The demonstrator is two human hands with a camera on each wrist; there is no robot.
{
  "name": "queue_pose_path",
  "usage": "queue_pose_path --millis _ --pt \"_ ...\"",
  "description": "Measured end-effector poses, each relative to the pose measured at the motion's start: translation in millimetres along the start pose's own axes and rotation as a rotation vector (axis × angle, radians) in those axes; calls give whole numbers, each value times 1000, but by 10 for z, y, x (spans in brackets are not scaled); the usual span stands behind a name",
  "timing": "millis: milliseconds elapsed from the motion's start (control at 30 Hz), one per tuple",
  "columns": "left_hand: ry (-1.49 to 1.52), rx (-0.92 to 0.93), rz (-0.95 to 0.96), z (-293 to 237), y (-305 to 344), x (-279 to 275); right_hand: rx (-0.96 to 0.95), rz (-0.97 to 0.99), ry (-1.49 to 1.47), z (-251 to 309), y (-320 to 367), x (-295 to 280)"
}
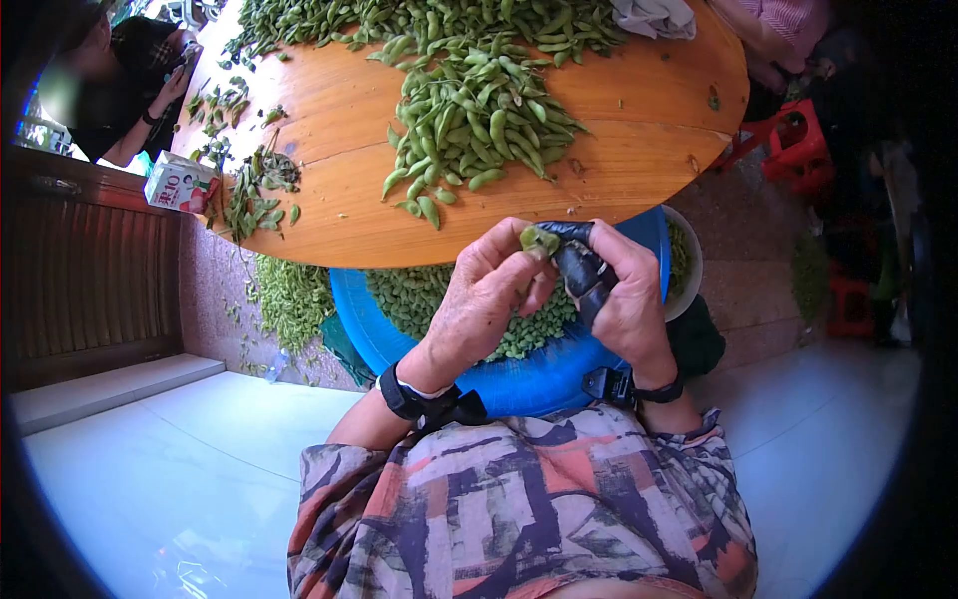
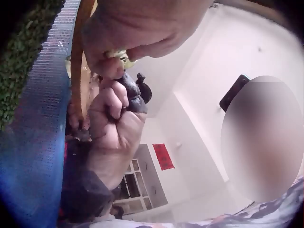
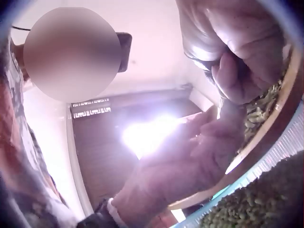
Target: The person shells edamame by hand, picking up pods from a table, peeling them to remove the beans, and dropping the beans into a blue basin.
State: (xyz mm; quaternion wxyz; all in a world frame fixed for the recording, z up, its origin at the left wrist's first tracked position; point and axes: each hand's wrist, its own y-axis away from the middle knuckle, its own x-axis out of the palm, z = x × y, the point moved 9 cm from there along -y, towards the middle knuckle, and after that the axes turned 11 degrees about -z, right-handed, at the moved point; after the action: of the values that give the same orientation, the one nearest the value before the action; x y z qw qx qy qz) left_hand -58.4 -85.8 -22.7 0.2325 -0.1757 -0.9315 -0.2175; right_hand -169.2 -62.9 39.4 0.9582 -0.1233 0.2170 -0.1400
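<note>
Wooden bench, far edge cut off, left hand and right hand curled, pinching one half-hidden pod, carton at left, lettering unclear

Surface, 12 o'clock: smooth, glossy wood. Basin: plastic, finely ribbed. Shirt, 6 o'clock: matt cloth. Finger wraps: shiny.

A white carton is at the left edge of the wooden counter; a crumpled pale cloth lies by the far right. A red plastic stool stands beyond, a brown slatted panel at left, and red paper hangs on a wall.
</note>
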Motion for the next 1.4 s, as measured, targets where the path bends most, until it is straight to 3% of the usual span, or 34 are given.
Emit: queue_pose_path --millis 167,267,300,367,433,500,567,633,700,767,833,900,967,1033,1100,1300,1367,1400 --pt "234 -110 -60 146 -37 -28 -141 2 36 140 18 -54" --pt "133 -139 85 207 -13 14 285 85 -130 -296 124 -100" --pt "130 -141 86 179 6 4 287 81 -132 -329 159 -191" --pt "-309 -126 253 146 111 89 254 -30 -406 -350 209 -503" --pt "-489 -159 288 37 126 46 179 -152 -310 -451 245 -977" --pt "-949 487 79 -525 61 -10 427 -350 -43 -779 394 -1532" --pt "-1268 900 -103 -901 10 1 121 -313 577 -425 215 -1675" --pt "-1465 995 -235 -1007 -98 -35 197 -332 616 -357 192 -1670" --pt "-1528 1035 -215 -958 -181 -35 216 -313 554 -275 144 -1536" --pt "-1593 1078 -184 -904 -218 -16 140 -269 371 -230 99 -1312" --pt "-1476 1154 -218 -949 -159 -6 134 -156 117 -128 13 -971" --pt "-1326 1053 -203 -973 -142 -31 220 -55 -133 -101 -55 -603" --pt "-1178 944 -189 -963 -64 -48 230 59 -20 -62 -138 -311" --pt "-445 222 -106 -558 -148 -243 259 58 -53 -41 -165 -131" --pt "-223 44 -33 -372 -102 -185 280 112 -181 -31 -176 14" --pt "-74 -16 -48 -152 -60 -170 392 191 -262 -159 -78 135" --pt "-225 189 -120 -256 -46 -180 423 186 -286 -164 -60 120" --pt "-224 188 -119 -246 -40 -170 442 199 -272 -164 -48 116"
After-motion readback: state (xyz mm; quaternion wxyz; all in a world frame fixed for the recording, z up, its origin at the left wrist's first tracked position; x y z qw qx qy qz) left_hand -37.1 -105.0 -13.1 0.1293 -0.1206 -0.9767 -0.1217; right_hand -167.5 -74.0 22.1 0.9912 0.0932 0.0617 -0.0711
